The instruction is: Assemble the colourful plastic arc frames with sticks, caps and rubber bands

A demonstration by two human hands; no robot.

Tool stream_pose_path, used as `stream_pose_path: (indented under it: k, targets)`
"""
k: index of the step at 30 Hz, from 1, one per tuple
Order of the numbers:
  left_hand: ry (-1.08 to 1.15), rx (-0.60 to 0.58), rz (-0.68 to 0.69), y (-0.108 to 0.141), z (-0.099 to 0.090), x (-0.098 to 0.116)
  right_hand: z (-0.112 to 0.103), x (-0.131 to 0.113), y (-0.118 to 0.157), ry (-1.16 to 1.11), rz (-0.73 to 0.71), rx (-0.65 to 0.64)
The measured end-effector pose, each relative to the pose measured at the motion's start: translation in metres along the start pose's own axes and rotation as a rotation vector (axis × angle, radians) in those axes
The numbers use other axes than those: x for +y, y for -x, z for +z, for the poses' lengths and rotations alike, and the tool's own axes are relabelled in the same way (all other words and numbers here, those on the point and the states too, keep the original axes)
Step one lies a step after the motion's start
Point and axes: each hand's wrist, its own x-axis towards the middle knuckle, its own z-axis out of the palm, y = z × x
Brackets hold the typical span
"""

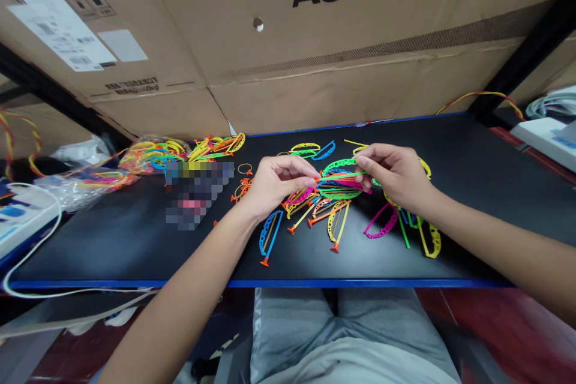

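Behind a black desk (135, 240) with a blue edge, a large cardboard carton (180, 24) lettered AUX; on the desk, in front of the seated person's lap, a bright tangle of toy bows (341, 196); over that tangle, spanning the gap between both hands, a slim green dart (342, 176); at one end, the left hand (281, 183), with thumb and index fingers pinched narrow close by an orange tip (319, 177); at the other, the right hand (396, 175), with fingers likewise narrow, apparently gripping the shaft, though with the exact contact partly hidden; for steady work, probably best to pinch near the ends, hold both in one straight line, and push or pull lengthwise rather than across, for fear of bending so thin a shaft; lift clear of the frames beneath, and ease out any snag instead of tugging; in looks, straight, vivid green, seemingly light plastic; below, curved frames pierced with holes, in green, blue, pink and yellow; toward the near edge, a blue bow (264, 235) and a yellow bow (332, 222), each beside an orange-footed stick; farther right, a magenta bow (387, 227); beyond the left wrist, small orange pieces (243, 190), too blurred for detail.
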Motion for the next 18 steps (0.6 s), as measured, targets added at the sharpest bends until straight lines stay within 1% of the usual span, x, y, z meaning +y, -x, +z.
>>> stream_pose_path:
  k: [5,11,18]
  targets:
    - [0.085,0.000,0.000,0.001,0.003,0.003,0.006,-0.002,0.003,-0.107,0.025,0.049]
    - [0.116,0.009,-0.034,0.002,0.007,0.005,0.010,-0.002,0.005,-0.137,0.034,0.100]
    - [0.111,0.066,-0.019,0.001,0.010,0.001,0.016,-0.004,0.011,-0.127,-0.029,0.235]
